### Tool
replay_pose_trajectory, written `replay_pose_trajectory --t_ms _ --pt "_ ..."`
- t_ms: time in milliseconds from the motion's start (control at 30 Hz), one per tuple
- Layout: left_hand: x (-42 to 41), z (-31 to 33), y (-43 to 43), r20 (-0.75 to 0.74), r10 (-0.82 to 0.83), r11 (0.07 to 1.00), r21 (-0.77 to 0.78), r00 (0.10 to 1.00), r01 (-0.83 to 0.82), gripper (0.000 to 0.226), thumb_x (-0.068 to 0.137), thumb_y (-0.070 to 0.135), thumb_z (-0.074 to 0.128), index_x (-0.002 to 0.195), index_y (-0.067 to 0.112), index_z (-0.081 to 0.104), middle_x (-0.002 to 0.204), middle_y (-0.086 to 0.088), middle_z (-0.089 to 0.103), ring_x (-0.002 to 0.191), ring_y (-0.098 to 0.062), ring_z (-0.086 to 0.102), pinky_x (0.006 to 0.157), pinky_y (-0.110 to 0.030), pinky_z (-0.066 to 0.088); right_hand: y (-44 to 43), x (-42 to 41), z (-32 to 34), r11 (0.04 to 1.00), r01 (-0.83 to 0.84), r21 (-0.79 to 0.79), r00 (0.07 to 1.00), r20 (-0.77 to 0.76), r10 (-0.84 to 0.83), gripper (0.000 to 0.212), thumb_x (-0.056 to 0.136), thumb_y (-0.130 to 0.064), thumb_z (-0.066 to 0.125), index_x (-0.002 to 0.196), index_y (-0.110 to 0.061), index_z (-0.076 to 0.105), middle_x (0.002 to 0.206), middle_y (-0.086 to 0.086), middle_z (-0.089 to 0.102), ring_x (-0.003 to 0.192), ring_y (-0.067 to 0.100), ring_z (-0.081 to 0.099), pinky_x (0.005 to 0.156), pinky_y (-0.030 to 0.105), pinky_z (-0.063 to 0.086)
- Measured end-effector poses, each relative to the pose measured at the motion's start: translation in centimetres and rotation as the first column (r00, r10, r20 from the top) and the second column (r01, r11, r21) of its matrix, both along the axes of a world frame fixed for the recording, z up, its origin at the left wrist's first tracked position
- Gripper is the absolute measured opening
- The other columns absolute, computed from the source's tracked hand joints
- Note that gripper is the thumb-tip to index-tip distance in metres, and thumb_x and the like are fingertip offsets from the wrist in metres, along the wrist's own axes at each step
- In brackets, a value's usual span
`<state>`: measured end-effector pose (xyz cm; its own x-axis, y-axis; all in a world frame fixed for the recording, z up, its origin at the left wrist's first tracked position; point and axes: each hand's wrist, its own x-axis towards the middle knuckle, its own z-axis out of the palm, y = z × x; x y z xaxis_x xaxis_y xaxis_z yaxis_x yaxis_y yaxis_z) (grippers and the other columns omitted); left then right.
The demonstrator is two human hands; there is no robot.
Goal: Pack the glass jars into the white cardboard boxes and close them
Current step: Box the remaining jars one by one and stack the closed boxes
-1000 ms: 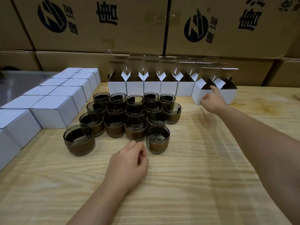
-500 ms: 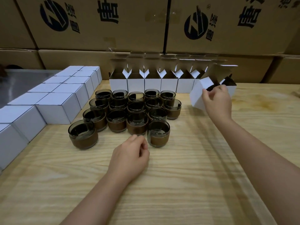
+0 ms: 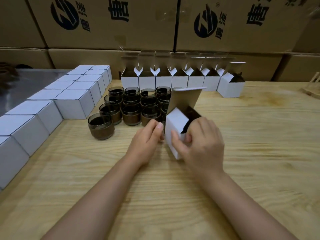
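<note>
1. My right hand (image 3: 202, 144) pinches one open white box (image 3: 174, 125) at its near corner, thumb on the front face. The box is tilted, mouth up, with the lid flap (image 3: 186, 99) standing tall. The inside is dark and looks empty.
2. My left hand (image 3: 147, 137) sits at the box's left side. Its fingers are hidden, so I can't tell if they hold a jar or just touch the box.
3. The glass jars (image 3: 131, 108) are all unpacked, clustered on the table (image 3: 242, 153) just beyond the box. One jar (image 3: 101, 126) stands slightly apart at front-left.
4. Risk: the tilted box or flap clips the nearest jars. They're packed glass to glass, so one knock would likely chain.
5. Risk: it's thin card held at one corner. A dropped-in jar could buckle the wall or twist the box out of my pinch.
6. Around: a row of open boxes (image 3: 180, 82) at the back, closed boxes (image 3: 74, 104) along the left, brown cartons (image 3: 121, 23) behind. The held box blocks my view of the closest jars.
</note>
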<state>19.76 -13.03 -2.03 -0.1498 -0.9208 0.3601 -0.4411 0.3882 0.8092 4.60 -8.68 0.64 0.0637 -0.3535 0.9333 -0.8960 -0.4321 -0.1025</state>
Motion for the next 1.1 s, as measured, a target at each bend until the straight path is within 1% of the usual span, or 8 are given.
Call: replay_pose_trajectory --t_ms 167,300,367,567,700,867,967,1100 --pt "0.0 0.2 0.3 -0.078 -0.095 0.995 -0.022 0.992 0.093 0.072 0.080 0.066 0.034 0.098 -0.001 0.051 0.084 -0.025 0.056 0.073 -0.032 0.052 0.068 -0.046 0.042 0.9 1.7 -1.4 0.999 0.010 0.042 0.995 -0.103 -0.006 0.036 0.084 -0.033 0.062 0.060 -0.009 0.050 0.063 0.007 0.051 0.055 0.025 0.049 0.047 0.035 0.041" --pt "0.1 0.3 0.3 -0.135 -0.087 0.996 -0.002 0.987 0.088 0.055 0.079 0.061 0.043 0.115 0.023 0.059 0.100 -0.003 0.069 0.092 -0.016 0.064 0.081 -0.036 0.048 1.4 1.5 -1.6 0.987 -0.153 0.057 0.983 -0.095 0.158 0.027 0.085 -0.024 0.061 0.064 -0.007 0.059 0.072 0.007 0.060 0.059 0.023 0.054 0.047 0.031 0.042" --pt "0.2 0.3 0.3 -0.169 -0.095 0.995 0.005 0.981 0.098 0.052 0.080 0.056 0.047 0.116 0.021 0.060 0.101 -0.004 0.069 0.095 -0.021 0.064 0.083 -0.044 0.049 1.5 1.0 -1.5 0.964 -0.259 0.051 0.962 -0.069 0.262 0.022 0.085 -0.017 0.060 0.066 -0.005 0.063 0.074 0.007 0.062 0.060 0.023 0.057 0.045 0.032 0.044" --pt "0.2 0.2 0.1 -0.228 -0.136 0.989 0.021 0.964 0.145 0.050 0.080 0.050 0.054 0.116 0.016 0.061 0.106 -0.022 0.065 0.100 -0.042 0.059 0.084 -0.062 0.044 0.1 -1.1 -0.9 0.951 -0.299 0.072 0.944 0.167 0.284 0.019 0.086 -0.009 0.053 0.086 -0.001 0.070 0.092 0.012 0.063 0.083 0.025 0.056 0.076 0.031 0.045" --pt "0.2 0.1 0.1 -0.247 -0.133 0.987 0.058 0.960 0.152 0.047 0.079 0.048 0.054 0.115 0.017 0.061 0.108 -0.014 0.067 0.102 -0.035 0.061 0.086 -0.056 0.046 -0.6 -2.2 -1.1 0.915 -0.381 0.131 0.907 0.245 0.343 0.019 0.087 -0.006 0.052 0.089 0.001 0.069 0.088 0.010 0.064 0.082 0.024 0.060 0.071 0.037 0.051" --pt "0.2 0.1 0.2 -0.274 -0.156 0.980 0.076 0.949 0.183 0.047 0.079 0.044 0.054 0.115 0.014 0.061 0.107 -0.015 0.066 0.101 -0.037 0.059 0.083 -0.049 0.047 -1.1 -3.4 -1.1 0.955 -0.270 0.121 0.893 0.402 0.201 0.022 0.085 -0.017 0.059 0.068 -0.004 0.059 0.086 0.001 0.053 0.083 0.015 0.052 0.073 0.024 0.042" --pt "0.3 0.1 0.3 -0.267 -0.161 0.981 0.065 0.950 0.184 0.048 0.080 0.044 0.053 0.114 0.012 0.060 0.106 -0.016 0.065 0.100 -0.037 0.059 0.082 -0.048 0.046 -1.6 -4.1 -1.7 0.915 -0.339 0.221 0.852 0.485 0.199 0.029 0.083 -0.010 0.067 0.061 -0.009 0.048 0.092 -0.001 0.058 0.091 0.016 0.057 0.077 0.018 0.040" --pt "-0.1 0.3 0.7 -0.253 -0.129 0.987 0.063 0.959 0.150 0.050 0.079 0.051 0.051 0.114 0.016 0.061 0.104 -0.007 0.068 0.097 -0.028 0.063 0.084 -0.048 0.048 -2.1 -4.1 -2.4 0.847 -0.470 0.249 0.781 0.564 0.268 0.032 0.083 -0.005 0.066 0.062 -0.004 0.042 0.091 -0.001 0.066 0.093 0.015 0.063 0.082 0.033 0.049"
